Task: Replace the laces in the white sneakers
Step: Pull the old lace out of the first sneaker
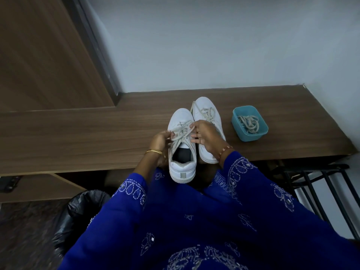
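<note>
Two white sneakers stand side by side on the wooden bench (78,133), long axes running away from the person, toes toward the wall. The near sneaker (182,145), heel overhanging the bench edge, lies directly between the hands. The left hand (161,138) and right hand (202,135) each pinch its lace (182,131). Both hands are equally near; the far sneaker (207,114) lies partly under the right hand. A blue tub (235,121) of laces sits rightward.

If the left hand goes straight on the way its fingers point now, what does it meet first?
The left hand points right, pinching the lace of the near sneaker. It would probably meet that shoe's laced tongue first, then the right hand; depth is unclear.
</note>
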Demonstrator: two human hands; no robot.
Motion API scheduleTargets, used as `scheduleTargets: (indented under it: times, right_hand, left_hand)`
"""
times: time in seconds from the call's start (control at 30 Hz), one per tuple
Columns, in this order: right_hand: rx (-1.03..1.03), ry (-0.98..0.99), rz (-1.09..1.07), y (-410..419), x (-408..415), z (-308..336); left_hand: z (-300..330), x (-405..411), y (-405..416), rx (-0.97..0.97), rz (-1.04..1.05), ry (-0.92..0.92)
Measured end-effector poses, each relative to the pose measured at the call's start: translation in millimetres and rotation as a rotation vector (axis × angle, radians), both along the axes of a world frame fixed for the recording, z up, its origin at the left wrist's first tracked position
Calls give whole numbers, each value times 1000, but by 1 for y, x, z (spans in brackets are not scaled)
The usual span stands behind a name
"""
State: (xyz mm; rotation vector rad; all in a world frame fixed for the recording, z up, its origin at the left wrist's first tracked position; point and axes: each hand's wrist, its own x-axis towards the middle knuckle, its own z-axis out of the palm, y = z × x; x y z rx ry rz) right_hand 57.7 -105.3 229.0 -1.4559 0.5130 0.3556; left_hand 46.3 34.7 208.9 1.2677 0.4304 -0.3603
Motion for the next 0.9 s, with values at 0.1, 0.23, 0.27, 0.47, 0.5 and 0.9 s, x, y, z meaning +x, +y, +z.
scheduleTargets:
  times: [0.1, 0.23, 0.27, 0.47, 0.5, 0.9]
  right_hand:
    - [162, 64, -17, -13, 8, 10]
    - [168, -41, -74, -28, 22, 39]
    - [169, -85, -82, -31, 25, 48]
    - [7, -331, -67, -41, 45, 87]
    - [-109, -343, -20, -41, 48, 86]
    - [-1097, -398, 370, -2, -3, 9]
  left_hand:
    - [8, 10, 14, -39, -49, 47]
    - [30, 24, 36, 130, -43, 55]
    - [35, 29, 41, 155, 1, 51]
    - [63, 63, 54, 246, 220, -84]
    - [62, 65, 54, 323, 208, -86]
    - [14, 14, 16, 1145, -312, -299]
